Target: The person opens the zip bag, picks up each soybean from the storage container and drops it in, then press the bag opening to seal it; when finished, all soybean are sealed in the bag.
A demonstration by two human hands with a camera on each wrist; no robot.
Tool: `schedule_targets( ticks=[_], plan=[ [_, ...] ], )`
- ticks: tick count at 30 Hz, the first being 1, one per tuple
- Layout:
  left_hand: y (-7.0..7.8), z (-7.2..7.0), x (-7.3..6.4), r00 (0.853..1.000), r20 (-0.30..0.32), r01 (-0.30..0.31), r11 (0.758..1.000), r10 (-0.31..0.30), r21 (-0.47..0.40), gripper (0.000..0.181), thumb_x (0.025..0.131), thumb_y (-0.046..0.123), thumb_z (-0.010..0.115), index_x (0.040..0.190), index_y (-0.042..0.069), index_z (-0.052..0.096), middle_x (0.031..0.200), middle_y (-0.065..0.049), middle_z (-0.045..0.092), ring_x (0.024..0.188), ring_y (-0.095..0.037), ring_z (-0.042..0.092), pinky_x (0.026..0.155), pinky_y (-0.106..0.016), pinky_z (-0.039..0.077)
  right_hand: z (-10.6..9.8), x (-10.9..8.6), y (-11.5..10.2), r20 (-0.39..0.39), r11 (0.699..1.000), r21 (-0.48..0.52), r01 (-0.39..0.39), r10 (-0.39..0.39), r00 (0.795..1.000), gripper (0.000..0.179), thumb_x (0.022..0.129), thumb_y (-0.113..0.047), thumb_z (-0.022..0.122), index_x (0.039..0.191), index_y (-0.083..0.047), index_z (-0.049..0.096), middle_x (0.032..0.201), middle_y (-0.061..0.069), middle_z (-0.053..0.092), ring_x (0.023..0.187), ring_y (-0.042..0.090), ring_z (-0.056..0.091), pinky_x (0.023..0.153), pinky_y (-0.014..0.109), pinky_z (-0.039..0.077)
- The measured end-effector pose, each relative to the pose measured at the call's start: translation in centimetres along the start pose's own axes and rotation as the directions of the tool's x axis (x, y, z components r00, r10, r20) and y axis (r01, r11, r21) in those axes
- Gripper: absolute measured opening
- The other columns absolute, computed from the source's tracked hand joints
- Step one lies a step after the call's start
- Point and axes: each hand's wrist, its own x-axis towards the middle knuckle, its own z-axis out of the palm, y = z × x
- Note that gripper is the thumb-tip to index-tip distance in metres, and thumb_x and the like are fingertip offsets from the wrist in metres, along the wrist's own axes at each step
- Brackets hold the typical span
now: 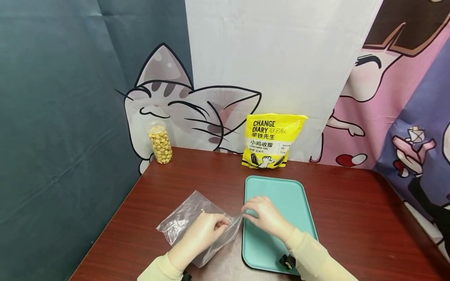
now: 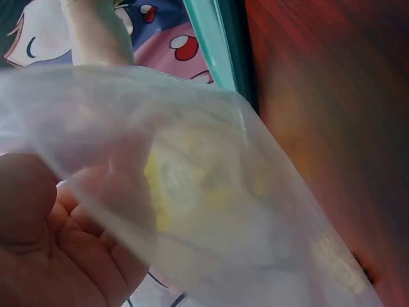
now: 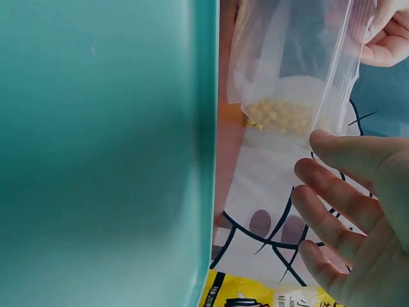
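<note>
A clear plastic zip bag [image 1: 190, 218] lies slanted on the table, its mouth side lifted. My left hand [image 1: 207, 228] pinches the bag near its mouth, fingers curled. At the bag's right corner is my right hand [image 1: 261, 214], over the edge of a teal tray [image 1: 281, 187]. In the right wrist view, the right thumb [image 3: 326, 141] meets the film, while its other fingers are spread apart from it. The film [image 2: 211, 192] covers much of the left wrist view, blurred, with part of the left fingers behind it. A tiny pale bit [image 1: 202, 210] shows by the left hand.
A clear jar of yellow popcorn-like pieces [image 1: 161, 144] stands at the back left. Behind the tray, a yellow snack pouch [image 1: 272, 140] stands upright against the printed wall cloth [image 1: 225, 50]. The dark red table [image 1: 358, 218] extends to the right.
</note>
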Motion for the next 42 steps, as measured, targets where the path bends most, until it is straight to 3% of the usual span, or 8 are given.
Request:
schedule_targets(
  ticks=[6,12,15,17,20,28,35,42],
  plan=[
    [-0.1,-0.7,-0.3,0.998,-0.057,-0.016,0.998,0.020,0.067,0.005,0.081,0.012,0.070,0.078,0.015,0.072,0.063,0.011,0.061,0.053,0.006,0.042,0.049,-0.015,0.037,-0.6,-0.3,-0.5,-0.040,1.000,0.024,-0.002,0.003,0.999,0.011,0.077,-0.016,0.077,0.083,-0.020,0.068,0.083,-0.011,0.067,0.082,0.010,0.060,0.079,0.038,0.043],
    [0.3,-2.6,-0.8,0.997,-0.069,0.025,0.986,-0.014,0.167,0.006,0.085,0.021,0.068,0.082,0.021,0.073,0.070,0.015,0.064,0.059,0.003,0.051,0.053,-0.021,0.042,-1.4,-0.3,-1.5,-0.085,0.995,0.095,0.026,-0.018,0.996,0.013,0.079,-0.013,0.075,0.082,-0.022,0.065,0.082,-0.014,0.065,0.080,0.005,0.058,0.079,0.038,0.043],
    [0.9,-4.0,-1.3,0.989,-0.142,0.075,0.963,-0.039,0.260,0.008,0.087,0.028,0.066,0.081,0.025,0.072,0.069,0.016,0.063,0.061,-0.002,0.055,0.055,-0.026,0.045,-1.7,-0.2,-2.2,-0.122,0.992,0.117,0.055,-0.041,0.992,0.017,0.076,-0.010,0.076,0.079,-0.021,0.064,0.079,-0.015,0.063,0.076,0.002,0.057,0.078,0.037,0.043],
    [1.4,-4.7,-1.6,0.975,-0.217,0.106,0.946,-0.039,0.307,0.009,0.087,0.030,0.067,0.083,0.025,0.073,0.068,0.015,0.064,0.064,-0.005,0.060,0.060,-0.031,0.046,-1.8,-0.1,-2.6,-0.148,0.991,0.117,0.066,-0.048,0.988,0.019,0.075,-0.008,0.076,0.079,-0.021,0.063,0.077,-0.015,0.062,0.074,0.001,0.056,0.078,0.036,0.042],
    [2.0,-5.1,-1.8,0.960,-0.278,0.125,0.929,-0.025,0.348,0.012,0.085,0.035,0.068,0.087,0.024,0.075,0.066,0.013,0.066,0.065,-0.010,0.061,0.064,-0.034,0.046,-2.0,0.0,-3.3,-0.169,0.990,0.125,0.066,-0.045,0.985,0.019,0.075,-0.008,0.076,0.079,-0.021,0.063,0.076,-0.017,0.061,0.074,-0.001,0.054,0.078,0.034,0.042],
    [2.8,-2.7,-1.6,0.975,-0.217,0.042,0.927,0.043,0.373,0.030,0.080,0.045,0.070,0.099,0.022,0.072,0.099,0.008,0.070,0.091,-0.016,0.060,0.078,-0.038,0.042,-2.1,0.0,-4.8,-0.199,0.981,0.160,0.108,-0.075,0.977,0.009,0.083,-0.013,0.071,0.082,-0.020,0.065,0.077,-0.015,0.061,0.074,0.001,0.054,0.079,0.033,0.042],
    [3.1,-0.8,-1.1,0.952,-0.262,-0.058,0.934,0.159,0.353,0.015,0.076,0.033,0.076,0.086,0.022,0.071,0.085,0.013,0.069,0.083,-0.011,0.061,0.075,-0.033,0.039,-2.1,-0.4,-5.5,-0.219,0.979,0.168,0.116,-0.078,0.973,0.012,0.080,-0.010,0.074,0.085,-0.019,0.067,0.078,-0.014,0.062,0.073,0.000,0.055,0.082,0.035,0.041],
    [3.1,-0.5,-0.9,0.943,-0.278,-0.080,0.938,0.180,0.336,0.011,0.074,0.028,0.077,0.081,0.024,0.070,0.081,0.016,0.068,0.078,-0.007,0.061,0.071,-0.029,0.037,-2.3,-0.6,-5.5,-0.223,0.984,0.148,0.097,-0.062,0.973,0.019,0.074,-0.009,0.078,0.085,-0.020,0.068,0.080,-0.015,0.064,0.076,0.000,0.056,0.084,0.035,0.041]
  ],
)
